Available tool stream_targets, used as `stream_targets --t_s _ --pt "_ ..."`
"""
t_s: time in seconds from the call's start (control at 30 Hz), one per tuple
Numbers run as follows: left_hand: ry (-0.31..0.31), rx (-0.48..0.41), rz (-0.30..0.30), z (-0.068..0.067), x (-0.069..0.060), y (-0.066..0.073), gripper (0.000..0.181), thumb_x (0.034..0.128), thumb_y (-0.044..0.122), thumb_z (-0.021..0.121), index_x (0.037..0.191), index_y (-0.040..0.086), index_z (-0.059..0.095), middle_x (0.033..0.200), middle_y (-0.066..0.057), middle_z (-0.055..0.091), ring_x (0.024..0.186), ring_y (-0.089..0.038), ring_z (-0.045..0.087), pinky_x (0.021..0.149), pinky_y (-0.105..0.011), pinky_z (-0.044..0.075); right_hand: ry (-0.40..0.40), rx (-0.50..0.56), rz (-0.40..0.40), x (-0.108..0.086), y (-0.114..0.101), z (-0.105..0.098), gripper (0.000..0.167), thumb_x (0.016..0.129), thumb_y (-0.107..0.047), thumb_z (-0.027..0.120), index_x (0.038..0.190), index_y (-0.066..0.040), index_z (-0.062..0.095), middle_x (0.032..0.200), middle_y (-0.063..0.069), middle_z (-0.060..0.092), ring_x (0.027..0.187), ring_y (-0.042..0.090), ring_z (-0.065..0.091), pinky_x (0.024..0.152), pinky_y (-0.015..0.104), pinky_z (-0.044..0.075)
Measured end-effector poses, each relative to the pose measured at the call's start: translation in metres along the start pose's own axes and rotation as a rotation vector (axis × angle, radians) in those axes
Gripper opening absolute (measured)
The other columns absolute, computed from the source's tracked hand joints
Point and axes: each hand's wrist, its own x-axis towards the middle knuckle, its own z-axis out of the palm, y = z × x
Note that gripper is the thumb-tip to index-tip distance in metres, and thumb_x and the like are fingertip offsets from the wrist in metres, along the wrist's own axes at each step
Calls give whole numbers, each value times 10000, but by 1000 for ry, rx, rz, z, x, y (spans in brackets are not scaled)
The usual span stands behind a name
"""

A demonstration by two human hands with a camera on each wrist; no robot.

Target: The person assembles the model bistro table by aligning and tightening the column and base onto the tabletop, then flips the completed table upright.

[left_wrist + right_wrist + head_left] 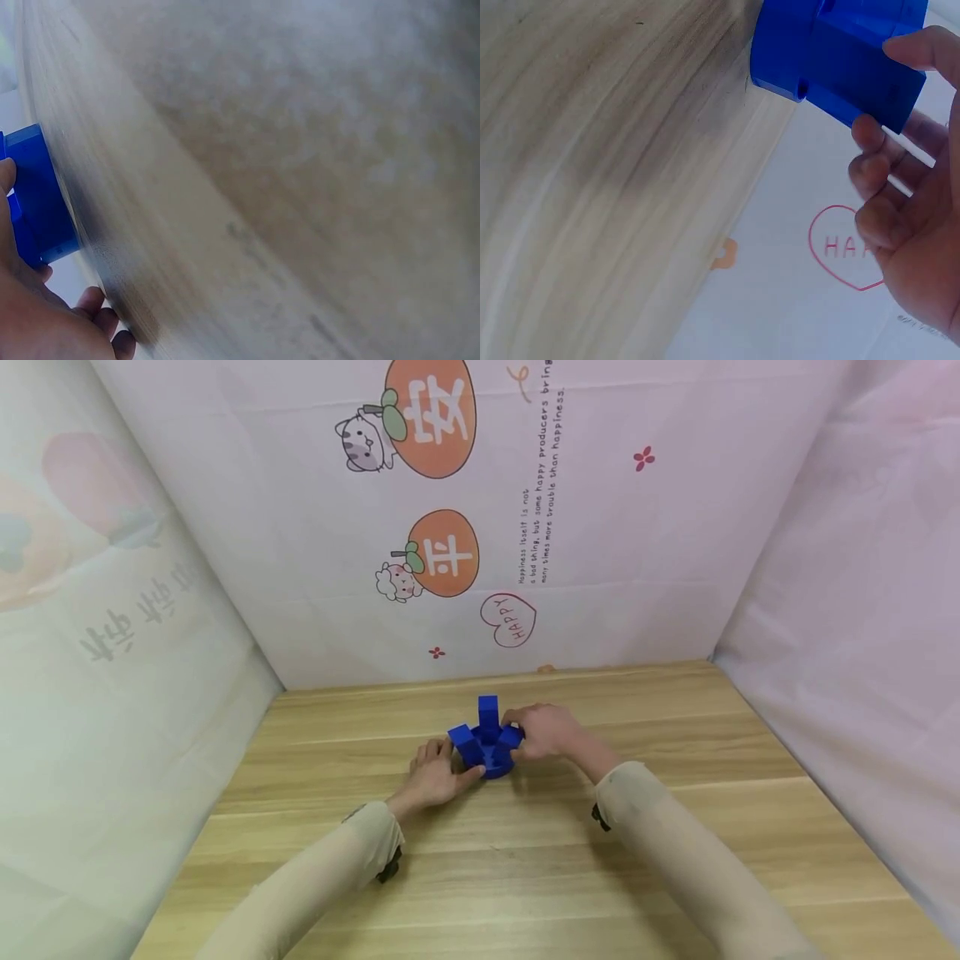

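Observation:
A blue round base (497, 772) stands on the wooden table, with three blue rectangular blocks rising from it. The rear block (488, 714) is upright, while the left block (467, 745) leans outward. My left hand (433, 778) grips the base from the left, thumb at its front edge. In the left wrist view, the thumb lies over the blue base (45, 199) and the other fingers are near the tabletop. My right hand (546, 731) pinches the right block (862, 75) between thumb and fingers. That block's lower end meets the base; how it is joined cannot be seen.
The wooden table (480, 877) extends around both forearms. Behind it hangs a printed white cloth (600, 568) with orange fruit drawings and lettering. White cloth walls (847, 568) border the left and right sides.

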Motion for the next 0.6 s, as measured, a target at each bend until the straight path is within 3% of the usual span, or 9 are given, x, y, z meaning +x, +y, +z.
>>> stream_targets --t_s 0.2,0.37,0.47,0.6 --pt "13 10 1 0 0 -1 1029 886 766 482 1582 50 234 1500 -188 367 1331 -367 346 1077 -539 330 20 1 -35 1 2 1 521 819 -551 745 1140 -145 685 866 -38 683 739 120 591 637 313 499" --pt "16 12 0 1 0 -1 1003 887 756 495 1573 63 263 1491 -185 379 1316 -368 358 1071 -536 335 13 55 -110 0 6 2 532 811 -347 778 1283 -137 653 779 -36 646 674 97 552 618 293 466" --pt "15 6 -2 1 0 -1 998 884 756 500 1572 72 269 1490 -180 379 1313 -368 357 1072 -536 331 13 84 -159 -1 8 0 511 800 -242 761 1281 -105 659 751 -7 639 635 81 505 595 256 419" --pt "7 8 -5 0 0 0 1019 882 763 493 1580 62 249 1504 -184 367 1330 -372 345 1084 -541 323 5 82 -171 -1 10 -2 522 806 -291 786 1277 -104 662 769 -7 646 651 72 500 614 250 414"
